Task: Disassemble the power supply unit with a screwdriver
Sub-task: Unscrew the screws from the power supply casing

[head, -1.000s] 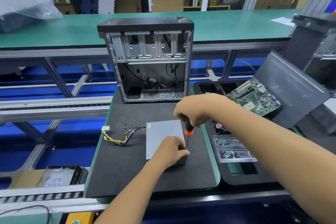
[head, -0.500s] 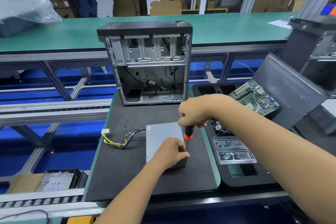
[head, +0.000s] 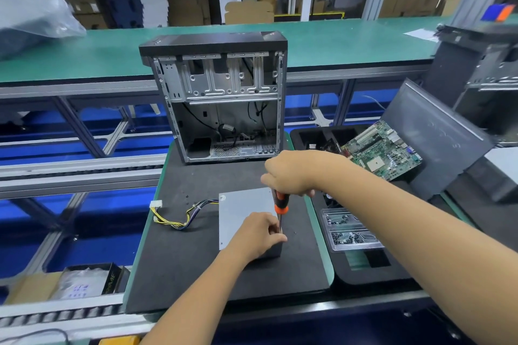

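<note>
- The power supply unit [head: 243, 211] lies flat on the black foam mat [head: 196, 260] on your bench, near the middle, its cable bundle [head: 182, 216] trailing left.
- Your left hand [head: 259, 234] rests on its near right corner, fingers pinching the screwdriver shaft.
- Your right hand [head: 291, 173] grips the black-and-orange screwdriver [head: 280, 203] upright at the unit's right edge.
- The open computer case [head: 221, 98] stands at the mat's far edge.
- A motherboard [head: 382, 150] lies to the right, a clear parts tray [head: 350, 228] nearer.
</note>
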Demonstrator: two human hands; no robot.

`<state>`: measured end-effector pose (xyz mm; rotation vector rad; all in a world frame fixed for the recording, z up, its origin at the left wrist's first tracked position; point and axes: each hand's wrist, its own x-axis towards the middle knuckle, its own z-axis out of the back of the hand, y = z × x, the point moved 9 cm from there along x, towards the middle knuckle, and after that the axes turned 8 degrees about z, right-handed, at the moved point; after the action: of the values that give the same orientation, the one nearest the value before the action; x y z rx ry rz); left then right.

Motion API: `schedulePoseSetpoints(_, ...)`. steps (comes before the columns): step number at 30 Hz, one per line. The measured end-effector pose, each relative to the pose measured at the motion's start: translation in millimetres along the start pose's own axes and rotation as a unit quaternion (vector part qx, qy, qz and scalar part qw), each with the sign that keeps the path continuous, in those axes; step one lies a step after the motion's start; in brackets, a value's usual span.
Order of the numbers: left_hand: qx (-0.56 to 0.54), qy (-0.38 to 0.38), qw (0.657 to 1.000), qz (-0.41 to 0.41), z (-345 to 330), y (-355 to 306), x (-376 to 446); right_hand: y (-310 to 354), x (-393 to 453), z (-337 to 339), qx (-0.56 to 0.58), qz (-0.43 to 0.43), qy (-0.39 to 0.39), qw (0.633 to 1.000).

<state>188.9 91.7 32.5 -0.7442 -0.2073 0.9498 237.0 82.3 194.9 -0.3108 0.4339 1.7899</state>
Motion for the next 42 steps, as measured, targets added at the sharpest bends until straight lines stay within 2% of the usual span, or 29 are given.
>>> schedulePoseSetpoints(9, 0.016, -0.009, 1.000, -0.008, 0, 0, 1, 12, -6, 6, 0.044, 0.086, -0.024, 0.995)
schedulePoseSetpoints(12, 0.013, -0.003, 1.000, -0.008, -2, 1, 3, 7, -6, 4, 0.032, 0.059, -0.022, 0.998)
schedulePoseSetpoints(15, 0.012, -0.003, 1.000, -0.012, -2, 0, 3, 6, -3, 2, -0.062, 0.038, -0.009, 0.997)
schedulePoseSetpoints(22, 0.017, -0.010, 1.000, -0.009, -2, 2, 3, 12, -9, 5, 0.051, 0.086, -0.014, 0.995)
schedulePoseSetpoints(25, 0.007, 0.000, 1.000, -0.002, -4, 2, 5, 4, -5, 3, 0.013, 0.047, -0.036, 0.998)
schedulePoseSetpoints(29, -0.007, 0.004, 1.000, 0.000, -3, 2, 4, 1, -1, 0, -0.059, 0.017, -0.017, 0.998)
schedulePoseSetpoints(38, 0.007, 0.002, 1.000, 0.003, -5, 4, 6, 10, -9, 7, 0.052, 0.080, -0.066, 0.993)
schedulePoseSetpoints(42, -0.004, 0.012, 1.000, 0.006, -6, 4, 7, 2, -6, 7, -0.070, 0.024, -0.083, 0.994)
